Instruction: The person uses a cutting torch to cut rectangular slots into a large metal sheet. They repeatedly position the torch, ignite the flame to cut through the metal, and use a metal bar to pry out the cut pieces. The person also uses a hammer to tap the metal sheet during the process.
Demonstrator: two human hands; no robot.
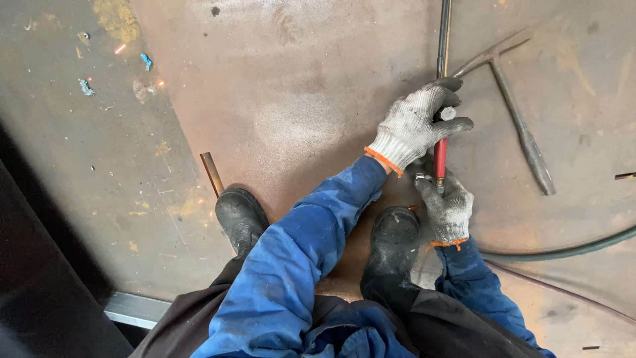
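Rusty plate (298,99), T-shaped tool (523,132) nearby.

Both arms, sleeved in blue, are stretched forward over the knees. The left hand (414,126), gloved in white knit cotton, is curled shut in a grip; the gloved right hand (448,205) is closed just below it.

I see coarse white knitted cloth gloves with orange cuffs on my left hand (417,126) and right hand (449,209), around a torch (440,149) with a glossy red handle and dull grey metal tube. The steel plate (298,99) looks matt, rusty brown and rough. My boots (242,215) are scuffed matt black, and the sleeves (298,265) are blue woven cloth.
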